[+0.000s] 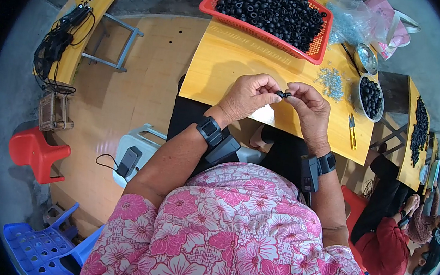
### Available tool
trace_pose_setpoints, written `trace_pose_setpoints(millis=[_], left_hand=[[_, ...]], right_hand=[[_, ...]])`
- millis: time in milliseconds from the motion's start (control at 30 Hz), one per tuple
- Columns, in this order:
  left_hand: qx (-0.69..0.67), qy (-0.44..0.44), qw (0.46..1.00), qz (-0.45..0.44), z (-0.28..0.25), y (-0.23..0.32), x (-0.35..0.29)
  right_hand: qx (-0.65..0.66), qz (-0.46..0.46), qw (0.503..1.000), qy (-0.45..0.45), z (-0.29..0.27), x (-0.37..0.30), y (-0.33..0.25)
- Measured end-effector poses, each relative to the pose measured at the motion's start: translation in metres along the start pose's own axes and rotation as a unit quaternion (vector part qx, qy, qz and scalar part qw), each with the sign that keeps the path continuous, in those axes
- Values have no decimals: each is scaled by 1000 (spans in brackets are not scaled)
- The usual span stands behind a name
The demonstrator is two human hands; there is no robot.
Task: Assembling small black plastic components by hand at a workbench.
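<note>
My left hand [248, 97] and my right hand [310, 110] meet above the near edge of the yellow table [225, 78]. Each pinches between thumb and fingers. A small black round part [280, 93] sits at my left fingertips, touching another small black piece [287, 94] at my right fingertips. Fingers hide much of both, so I cannot tell whether they are joined. Beyond my hands, a red plastic basket [260, 35] holds many black ring-shaped parts [270, 11]. To the right stands a bowl [359, 109] of similar black parts, beside a scatter of small clear pieces [332, 83].
Yellow-handled snips [353, 132] lie near the table's right edge. A metal bowl [365, 58] and plastic bags [353, 18] are at the far right. Stools, including a red one [38, 155], stand to the left. Another person in a red top [385, 249] sits at right.
</note>
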State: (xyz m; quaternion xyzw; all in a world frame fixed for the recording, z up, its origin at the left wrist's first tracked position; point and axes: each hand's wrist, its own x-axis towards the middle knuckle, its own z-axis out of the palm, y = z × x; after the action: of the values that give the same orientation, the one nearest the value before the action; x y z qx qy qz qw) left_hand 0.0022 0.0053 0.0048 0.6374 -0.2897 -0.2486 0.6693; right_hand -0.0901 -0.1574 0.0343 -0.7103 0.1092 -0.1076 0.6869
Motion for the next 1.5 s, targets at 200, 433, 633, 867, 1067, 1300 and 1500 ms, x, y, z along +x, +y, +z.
trace_pose_setpoints(millis=[200, 433, 633, 867, 1067, 1300, 1500], left_hand=[[23, -2, 1000, -2, 1, 4, 1], [25, 1, 1000, 0, 1, 2, 0], [22, 1, 1000, 12, 1, 0, 0], [32, 2, 999, 8, 0, 2, 0], [15, 3, 1000, 1, 0, 0, 0], [-8, 4, 1000, -15, -3, -4, 2], [-19, 6, 999, -28, -3, -2, 2]], right_hand=[[-52, -23, 998, 10, 1, -1, -1], [-204, -109, 973, 5, 6, -1, -13], [-268, -132, 954, -1, 8, -2, -22], [-285, -150, 946, -13, 6, 0, -22], [-188, -111, 976, 28, 8, 0, -6], [-169, -105, 978, 55, 12, 0, 1], [-131, -125, 982, 44, 14, 1, 2]])
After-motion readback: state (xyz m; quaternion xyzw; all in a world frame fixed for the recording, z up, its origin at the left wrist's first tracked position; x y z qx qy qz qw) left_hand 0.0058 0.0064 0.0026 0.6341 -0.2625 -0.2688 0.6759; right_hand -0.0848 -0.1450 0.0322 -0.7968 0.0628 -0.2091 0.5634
